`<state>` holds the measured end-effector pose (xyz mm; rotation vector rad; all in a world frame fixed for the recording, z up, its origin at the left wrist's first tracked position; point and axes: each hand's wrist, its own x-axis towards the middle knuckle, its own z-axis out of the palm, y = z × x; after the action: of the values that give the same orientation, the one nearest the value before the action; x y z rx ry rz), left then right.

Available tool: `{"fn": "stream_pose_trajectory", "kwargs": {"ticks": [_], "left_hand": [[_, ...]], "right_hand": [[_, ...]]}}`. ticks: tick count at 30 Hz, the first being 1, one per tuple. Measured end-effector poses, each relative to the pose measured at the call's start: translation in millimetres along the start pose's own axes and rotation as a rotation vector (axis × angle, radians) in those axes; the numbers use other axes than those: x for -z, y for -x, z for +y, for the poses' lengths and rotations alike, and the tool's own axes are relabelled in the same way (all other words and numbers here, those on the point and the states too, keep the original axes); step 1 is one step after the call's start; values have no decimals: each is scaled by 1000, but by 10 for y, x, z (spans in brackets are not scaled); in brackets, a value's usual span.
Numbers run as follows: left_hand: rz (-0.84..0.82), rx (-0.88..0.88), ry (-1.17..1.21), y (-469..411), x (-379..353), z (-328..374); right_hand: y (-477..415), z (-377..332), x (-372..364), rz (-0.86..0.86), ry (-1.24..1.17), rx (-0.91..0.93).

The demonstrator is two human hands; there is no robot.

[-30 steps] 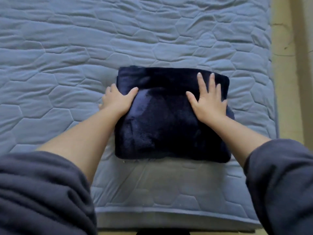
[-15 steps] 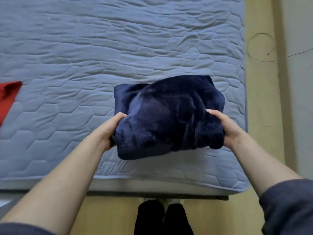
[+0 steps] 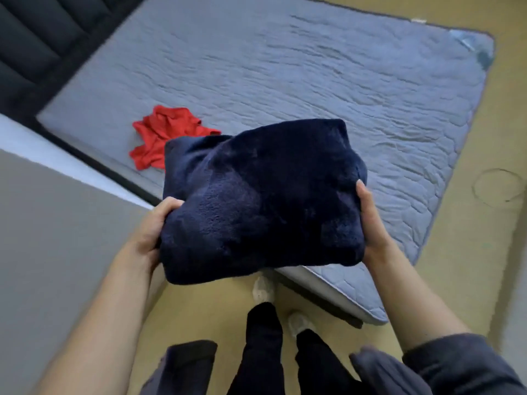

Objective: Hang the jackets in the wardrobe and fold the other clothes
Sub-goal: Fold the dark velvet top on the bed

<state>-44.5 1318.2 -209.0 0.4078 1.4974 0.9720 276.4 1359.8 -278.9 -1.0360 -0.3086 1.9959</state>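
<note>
From the head camera, the folded navy-blue fleece garment (image 3: 262,201) is no longer pressed flat on the grey-blue quilted mattress (image 3: 313,81), as it was a second ago. It has been lifted clear and now hangs in the air over the near corner of the bed and the yellowish floor (image 3: 470,252). The view has also swung, so the mattress runs diagonally, and the crumpled red cloth garment (image 3: 159,132), only a sliver at the edge half a second ago, shows almost whole, lying on the mattress behind the bundle's upper left corner. The fleece covers the red piece's right edge, and both sets of fingers go under the bundle out of sight. The frame is soft with motion, so the fleece seems to be sagging at its near edge rather than neatly squared. The left hand (image 3: 151,232) grips the bundle's left side, thumb curled over the top. The right hand (image 3: 370,223) clasps the right side, thumb laid along the edge. The bundle sits between the two hands, held at both ends, off the mattress. A dark padded headboard (image 3: 34,38) fills the top left corner.
</note>
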Motion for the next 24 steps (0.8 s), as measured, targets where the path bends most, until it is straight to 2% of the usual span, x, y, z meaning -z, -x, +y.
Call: {"fn": "stream_pose_trajectory", "kwargs": {"ticks": [6,10,17,24], "left_hand": [[306,-152,224,1477,608,-449],[517,-192,410,2395,983,-908],[960,-257,708,4135,1455,-2073],[1375,-358,1004,5971,1476,-3537]], "right_hand": [[294,246,-739,-304,259,-197],[547,665,-1326,-560,394,-353],[1284,2010,-2290,-864,691,-680],[2902,3625,-2702,-1258,946,-1017]]}}
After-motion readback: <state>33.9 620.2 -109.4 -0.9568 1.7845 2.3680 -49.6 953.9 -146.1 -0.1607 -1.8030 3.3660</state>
